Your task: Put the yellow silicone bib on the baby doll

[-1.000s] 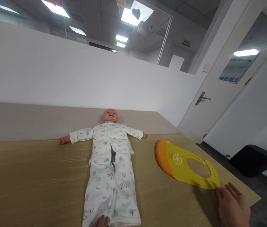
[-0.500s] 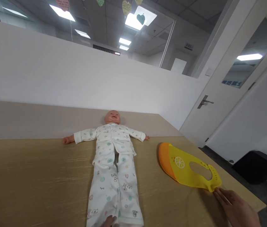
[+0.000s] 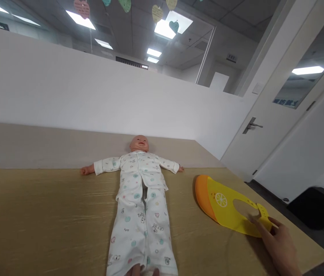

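Observation:
A baby doll (image 3: 143, 191) in white printed pyjamas lies on its back, arms spread, legs toward me. To its right lies a yellow silicone bib (image 3: 228, 209) with an orange pocket end and a citrus-slice print. My right hand (image 3: 278, 241) is at the bib's neck end, thumb and fingers on either side of its strap, gripping it. The bib lies on the table. At the bottom edge, skin-coloured fingertips of what looks like my left hand (image 3: 135, 270) touch the doll's trouser cuffs; the rest is out of frame.
The doll and bib rest on a tan table (image 3: 49, 222), with a beige strip (image 3: 35, 145) along its back against a white partition (image 3: 93, 92). A door (image 3: 265, 111) stands at the right, near a black chair-like object (image 3: 317, 207).
My right hand has moved from touching the bib's near corner to gripping its strap end. The fingertips at the doll's cuffs have shifted, and the view has moved slightly.

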`<state>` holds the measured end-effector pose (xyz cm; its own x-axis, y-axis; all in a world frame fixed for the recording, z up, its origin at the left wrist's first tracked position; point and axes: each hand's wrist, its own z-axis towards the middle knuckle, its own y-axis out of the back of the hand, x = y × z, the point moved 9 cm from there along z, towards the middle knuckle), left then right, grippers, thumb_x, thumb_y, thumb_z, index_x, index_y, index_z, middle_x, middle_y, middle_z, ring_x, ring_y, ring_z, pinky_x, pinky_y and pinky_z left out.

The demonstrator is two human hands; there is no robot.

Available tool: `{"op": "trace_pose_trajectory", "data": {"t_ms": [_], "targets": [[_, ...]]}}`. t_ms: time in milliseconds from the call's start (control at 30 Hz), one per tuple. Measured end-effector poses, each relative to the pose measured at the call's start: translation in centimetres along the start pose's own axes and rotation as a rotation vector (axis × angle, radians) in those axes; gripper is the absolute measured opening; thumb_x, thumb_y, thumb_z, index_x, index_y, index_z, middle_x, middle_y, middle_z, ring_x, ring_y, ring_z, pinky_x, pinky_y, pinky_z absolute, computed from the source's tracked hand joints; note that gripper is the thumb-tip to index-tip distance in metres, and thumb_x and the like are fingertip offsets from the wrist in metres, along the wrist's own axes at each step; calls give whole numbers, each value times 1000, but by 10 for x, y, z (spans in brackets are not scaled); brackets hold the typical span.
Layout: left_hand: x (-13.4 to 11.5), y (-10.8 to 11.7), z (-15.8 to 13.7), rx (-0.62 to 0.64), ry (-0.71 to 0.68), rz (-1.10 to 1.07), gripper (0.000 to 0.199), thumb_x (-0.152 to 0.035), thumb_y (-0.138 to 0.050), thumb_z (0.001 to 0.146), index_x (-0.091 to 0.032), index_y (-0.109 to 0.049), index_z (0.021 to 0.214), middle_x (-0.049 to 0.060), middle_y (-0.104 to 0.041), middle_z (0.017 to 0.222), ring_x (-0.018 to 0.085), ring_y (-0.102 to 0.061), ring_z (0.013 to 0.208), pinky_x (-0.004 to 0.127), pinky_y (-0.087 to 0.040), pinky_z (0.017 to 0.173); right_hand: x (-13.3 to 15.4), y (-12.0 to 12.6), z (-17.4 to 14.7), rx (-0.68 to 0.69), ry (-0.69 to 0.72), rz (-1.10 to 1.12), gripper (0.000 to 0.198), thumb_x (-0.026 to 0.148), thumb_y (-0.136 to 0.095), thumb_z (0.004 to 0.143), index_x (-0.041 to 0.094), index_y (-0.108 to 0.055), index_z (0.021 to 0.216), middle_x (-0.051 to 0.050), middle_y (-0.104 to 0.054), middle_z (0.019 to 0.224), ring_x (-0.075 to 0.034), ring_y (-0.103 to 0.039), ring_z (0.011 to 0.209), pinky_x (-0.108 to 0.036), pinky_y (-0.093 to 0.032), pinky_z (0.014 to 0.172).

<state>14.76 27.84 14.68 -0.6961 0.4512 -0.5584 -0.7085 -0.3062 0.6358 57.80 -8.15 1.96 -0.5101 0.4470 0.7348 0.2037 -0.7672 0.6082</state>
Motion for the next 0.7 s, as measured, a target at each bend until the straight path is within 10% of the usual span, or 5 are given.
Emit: {"op": "trace_pose_trajectory", "data": {"t_ms": [300,700], "targets": [[8,20,-40,75,8,-430,31,-38,-39,86,-26,-67,89,7,-68,89,24,-58,109,35,-53,82,0,-10,2,108,-26,-171,65,61,-50,71,15,-51,115,-12,-61,81,-32,-61,73,-38,-41,59],[22,-20,-55,393,456,-1158,53,-55,-48,75,-43,-52,126,0,-67,111,32,-45,126,45,-47,92,-6,-23,16,105,-39,-127,51,50,-51,69,17,-52,108,-10,-59,80,-33,-62,79,-41,-46,62]]}}
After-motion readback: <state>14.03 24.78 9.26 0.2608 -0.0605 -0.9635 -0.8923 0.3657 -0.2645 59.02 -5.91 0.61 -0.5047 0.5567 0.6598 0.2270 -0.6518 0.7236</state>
